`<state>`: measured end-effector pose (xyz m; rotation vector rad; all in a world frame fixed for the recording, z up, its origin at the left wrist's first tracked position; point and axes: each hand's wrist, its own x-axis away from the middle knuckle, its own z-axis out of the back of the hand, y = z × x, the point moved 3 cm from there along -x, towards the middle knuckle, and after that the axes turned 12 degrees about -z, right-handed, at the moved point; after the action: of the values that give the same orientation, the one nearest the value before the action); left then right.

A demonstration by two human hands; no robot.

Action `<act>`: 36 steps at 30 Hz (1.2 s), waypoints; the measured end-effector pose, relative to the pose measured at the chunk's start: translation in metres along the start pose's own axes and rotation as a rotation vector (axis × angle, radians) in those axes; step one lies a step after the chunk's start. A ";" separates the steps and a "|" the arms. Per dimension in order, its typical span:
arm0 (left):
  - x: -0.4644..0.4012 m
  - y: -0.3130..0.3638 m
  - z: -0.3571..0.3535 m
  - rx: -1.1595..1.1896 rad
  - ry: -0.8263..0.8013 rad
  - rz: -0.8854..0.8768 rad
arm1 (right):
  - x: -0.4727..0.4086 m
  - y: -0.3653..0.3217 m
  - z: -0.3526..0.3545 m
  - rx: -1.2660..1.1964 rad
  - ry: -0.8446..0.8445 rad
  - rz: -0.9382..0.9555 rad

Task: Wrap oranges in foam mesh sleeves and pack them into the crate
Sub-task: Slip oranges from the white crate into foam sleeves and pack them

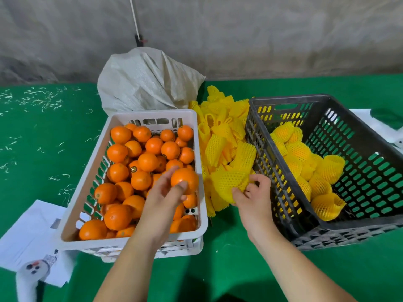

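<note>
Left hand (pixel 168 190) over near right corner of white crate (pixel 91 171), fingers curled around one orange (pixel 185 178), lifted just above loose oranges (pixel 130 162) heaped inside. Right hand (pixel 254 196) between crates, fingers and thumb pinching a yellow foam mesh sleeve (pixel 227 184) at near end of sleeve pile (pixel 222 131). Dark crate (pixel 370 131) to right, wrapped oranges (pixel 305 162) along its left and near side. Green cloth-covered table (pixel 43 149) underneath. Grey woven sack (pixel 148 81) behind white crate; white paper (pixel 28 232) at near left.
</note>
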<state>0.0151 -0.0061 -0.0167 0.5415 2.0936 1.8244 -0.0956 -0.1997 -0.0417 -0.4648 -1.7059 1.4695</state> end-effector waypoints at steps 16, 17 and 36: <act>0.021 -0.020 -0.047 0.761 -0.240 0.181 | 0.031 -0.028 -0.021 0.108 0.037 0.299; 0.021 -0.021 -0.047 0.737 -0.257 0.160 | 0.034 -0.029 -0.022 0.103 0.003 0.301; 0.018 -0.029 -0.050 0.371 -0.107 -0.029 | 0.051 -0.041 -0.013 0.397 -0.120 0.435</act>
<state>-0.0264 -0.0452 -0.0385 0.6765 2.3614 1.3606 -0.1066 -0.1647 0.0144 -0.5598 -1.4001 2.1332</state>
